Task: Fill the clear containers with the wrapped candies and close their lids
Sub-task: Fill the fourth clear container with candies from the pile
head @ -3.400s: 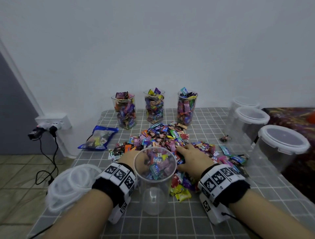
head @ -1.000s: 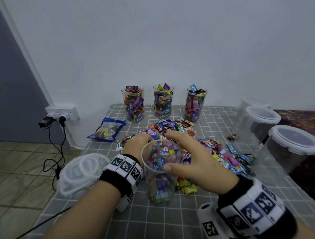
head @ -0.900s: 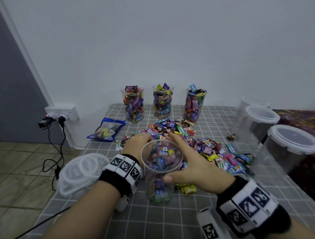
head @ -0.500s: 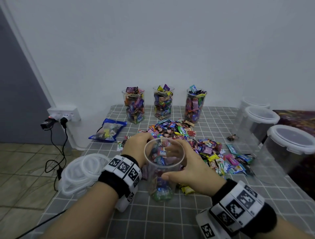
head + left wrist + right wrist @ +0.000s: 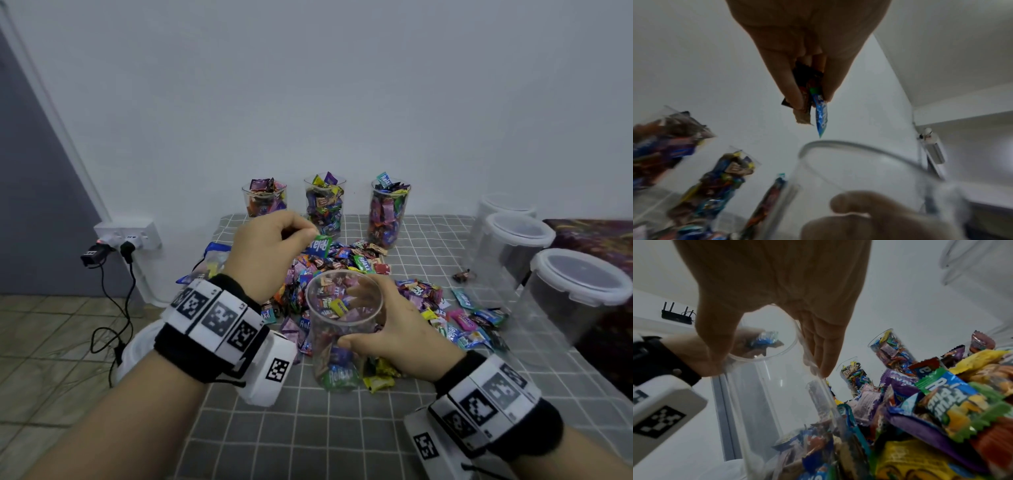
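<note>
A clear container [image 5: 342,329] stands on the checked cloth with some wrapped candies in its bottom. My right hand [image 5: 363,322] grips it around the upper wall, thumb in front. My left hand [image 5: 308,236] is raised behind the rim and pinches a few wrapped candies [image 5: 320,245], one blue and green. In the left wrist view these candies [image 5: 821,116] hang from the fingertips just above the container rim [image 5: 859,149]. The right wrist view shows my right hand [image 5: 768,368] wrapped round the container [image 5: 781,394]. The loose candy pile [image 5: 359,270] lies behind it.
Three filled containers [image 5: 324,205] stand in a row by the wall. Large lidded tubs [image 5: 579,284] crowd the right edge. A bag of lids [image 5: 137,349] hangs off the left edge, near a blue candy bag [image 5: 212,260] and a wall socket [image 5: 126,236].
My left hand has let go of the container and risen from the pile with candies pinched. My right hand now holds the container, which has gained candies.
</note>
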Tool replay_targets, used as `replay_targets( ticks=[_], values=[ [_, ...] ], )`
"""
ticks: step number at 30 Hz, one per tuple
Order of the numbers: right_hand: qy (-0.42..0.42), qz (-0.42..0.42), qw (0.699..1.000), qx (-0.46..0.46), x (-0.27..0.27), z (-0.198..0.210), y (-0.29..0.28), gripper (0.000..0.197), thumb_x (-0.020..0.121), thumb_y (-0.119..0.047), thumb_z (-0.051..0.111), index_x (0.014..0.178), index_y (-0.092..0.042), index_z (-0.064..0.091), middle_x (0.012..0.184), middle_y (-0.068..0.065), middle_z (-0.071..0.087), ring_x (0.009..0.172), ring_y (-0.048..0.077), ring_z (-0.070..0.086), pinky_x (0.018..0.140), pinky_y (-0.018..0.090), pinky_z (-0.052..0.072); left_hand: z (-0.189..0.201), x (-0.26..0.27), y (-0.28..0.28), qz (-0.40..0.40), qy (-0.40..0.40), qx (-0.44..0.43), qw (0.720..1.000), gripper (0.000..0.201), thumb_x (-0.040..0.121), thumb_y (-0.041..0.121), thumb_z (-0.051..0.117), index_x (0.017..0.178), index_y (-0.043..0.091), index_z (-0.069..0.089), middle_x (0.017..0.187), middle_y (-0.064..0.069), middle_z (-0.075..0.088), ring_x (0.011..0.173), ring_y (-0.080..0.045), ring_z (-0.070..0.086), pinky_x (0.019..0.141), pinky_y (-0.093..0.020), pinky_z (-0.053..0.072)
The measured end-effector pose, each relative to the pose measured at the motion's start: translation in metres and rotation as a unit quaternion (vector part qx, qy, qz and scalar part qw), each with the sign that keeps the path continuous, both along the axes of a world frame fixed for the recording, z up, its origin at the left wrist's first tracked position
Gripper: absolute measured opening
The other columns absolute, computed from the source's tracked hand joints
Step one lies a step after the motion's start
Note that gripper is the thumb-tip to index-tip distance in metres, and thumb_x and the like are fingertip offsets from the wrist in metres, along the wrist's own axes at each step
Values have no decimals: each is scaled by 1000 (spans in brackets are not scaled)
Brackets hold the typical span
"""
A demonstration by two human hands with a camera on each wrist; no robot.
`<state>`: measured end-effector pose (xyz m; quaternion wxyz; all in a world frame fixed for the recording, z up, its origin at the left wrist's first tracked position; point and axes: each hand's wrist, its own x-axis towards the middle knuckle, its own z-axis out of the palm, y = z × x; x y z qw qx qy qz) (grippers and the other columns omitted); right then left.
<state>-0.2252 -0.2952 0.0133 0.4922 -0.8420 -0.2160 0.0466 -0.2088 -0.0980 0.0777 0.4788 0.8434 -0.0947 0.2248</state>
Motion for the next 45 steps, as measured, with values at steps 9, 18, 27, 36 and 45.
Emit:
replay_targets(
  ticks=[9, 18, 27, 36, 45],
  values=[
    [2, -5, 1000, 8, -3, 1, -1, 73, 69, -25, 83, 120, -41, 32, 112, -20, 54, 102, -12, 53, 81, 4, 40, -7, -12, -22, -110, 68, 81, 988, 11, 87, 16, 64, 79, 23, 68, 75, 7, 66, 71, -10, 61, 70, -23, 51],
    [-4, -4, 1000, 0, 0, -2, -2, 79, 68, -31, 83, 128, -40, 31, 127, -20, 50, 117, -10, 46, 95, 11, 38, -15, -16, -28, -142, 88, 88, 982, 9, 88, 18, 64, 88, 24, 71, 80, 8, 69, 74, -3, 63, 72, -26, 53],
    [16, 28, 997, -65, 5, -2, -11, 89, 67, -37, 83, 134, -42, 24, 126, -18, 50, 114, 1, 52, 97, 27, 45, -18, -10, -14, -97, 28, -2, 995, 18, 91, 17, 58, 85, 31, 67, 89, 8, 70, 86, -8, 63, 80, -25, 51],
    [-37, 11, 934, -356, 24, -13, -28, 105, 71, -43, 76, 150, -26, 9, 153, -5, 23, 136, 14, 30, 105, 29, 36, -57, 27, 32, 41, 247, 260, 932, 40, 85, 42, 63, 121, 28, 56, 123, 0, 58, 106, -18, 56, 92, -38, 47],
    [-44, -1, 874, -484, 53, -32, -23, 117, 70, -49, 75, 151, -29, -8, 159, 2, -2, 145, 25, 9, 111, 45, 32, -100, 48, 18, -23, 374, 453, 809, 118, 66, 48, 80, 149, 37, -4, 157, -9, -7, 143, -40, 4, 112, -55, 25]
  ],
)
